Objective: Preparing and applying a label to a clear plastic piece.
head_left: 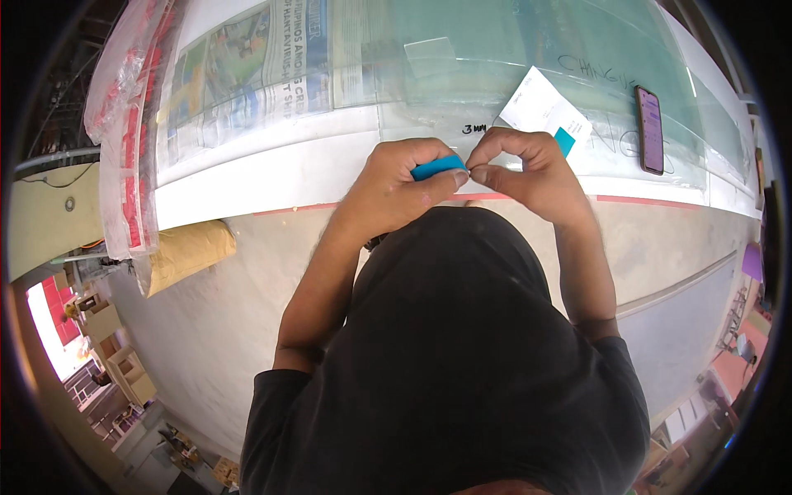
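Observation:
Close to the table's near edge, my left hand [394,188] is closed round a small flat blue piece [437,167], its kind not plain from here. The thumb lies along the near side of the piece and the fingers along the far side. My right hand [535,175] meets it at the right end, thumb and index finger pinched together. Whatever sits between those fingertips is too small to name. Just beyond the right hand lies a white paper sheet [544,106] with a teal patch [565,141] at its lower right corner.
Transparent sheeting covers the table [239,186], with newspaper [272,70] on the left and a green sheet [495,41] at the back. A phone [650,130] lies at the right. Crumpled plastic wrap [128,124] hangs at the left end, above a brown paper package [188,252].

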`<state>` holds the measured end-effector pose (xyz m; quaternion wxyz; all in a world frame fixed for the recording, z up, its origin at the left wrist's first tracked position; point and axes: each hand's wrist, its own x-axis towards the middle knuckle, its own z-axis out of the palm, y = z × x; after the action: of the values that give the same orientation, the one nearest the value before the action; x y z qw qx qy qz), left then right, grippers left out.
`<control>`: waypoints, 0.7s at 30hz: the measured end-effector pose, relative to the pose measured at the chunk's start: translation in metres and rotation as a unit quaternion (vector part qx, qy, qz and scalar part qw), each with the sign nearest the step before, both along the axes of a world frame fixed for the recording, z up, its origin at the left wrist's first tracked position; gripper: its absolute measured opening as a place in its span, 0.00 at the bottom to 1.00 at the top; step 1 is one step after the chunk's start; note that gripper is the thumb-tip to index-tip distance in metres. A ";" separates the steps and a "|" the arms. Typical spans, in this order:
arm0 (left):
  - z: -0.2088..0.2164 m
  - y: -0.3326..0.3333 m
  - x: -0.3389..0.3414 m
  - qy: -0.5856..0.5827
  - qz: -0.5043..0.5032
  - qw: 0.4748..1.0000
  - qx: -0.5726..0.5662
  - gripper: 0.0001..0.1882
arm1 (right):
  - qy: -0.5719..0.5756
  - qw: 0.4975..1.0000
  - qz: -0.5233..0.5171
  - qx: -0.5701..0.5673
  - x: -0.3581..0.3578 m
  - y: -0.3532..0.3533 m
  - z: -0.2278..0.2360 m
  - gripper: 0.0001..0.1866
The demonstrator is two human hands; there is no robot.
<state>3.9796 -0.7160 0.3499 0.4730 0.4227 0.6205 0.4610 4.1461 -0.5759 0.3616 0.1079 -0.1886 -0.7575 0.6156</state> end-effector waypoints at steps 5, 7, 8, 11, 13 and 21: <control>0.003 0.001 0.004 0.112 -0.048 0.990 0.072 0.07 | -0.050 0.998 0.032 0.011 0.004 0.000 0.002 0.01; 0.002 0.002 0.006 0.174 -0.041 0.978 0.104 0.07 | -0.060 0.998 0.036 0.003 0.007 -0.001 0.000 0.01; 0.000 0.003 0.007 0.174 -0.047 0.978 0.105 0.07 | -0.036 0.999 0.007 -0.026 0.007 -0.004 -0.002 0.01; -0.008 0.005 0.013 0.205 -0.005 0.967 0.151 0.08 | 0.026 0.992 -0.069 -0.102 0.007 -0.013 -0.018 0.02; -0.011 0.007 0.020 0.232 -0.008 0.954 0.190 0.08 | 0.067 0.980 -0.111 -0.151 0.009 -0.016 -0.026 0.02; -0.014 0.009 0.013 0.033 0.099 0.994 0.041 0.06 | -0.189 0.969 -0.069 0.145 0.086 -0.002 -0.018 0.06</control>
<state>3.9930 -0.7066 0.3359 0.3863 0.3936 0.6552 0.5164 4.2325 -0.5776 0.3440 0.0307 -0.3358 -0.8303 0.4437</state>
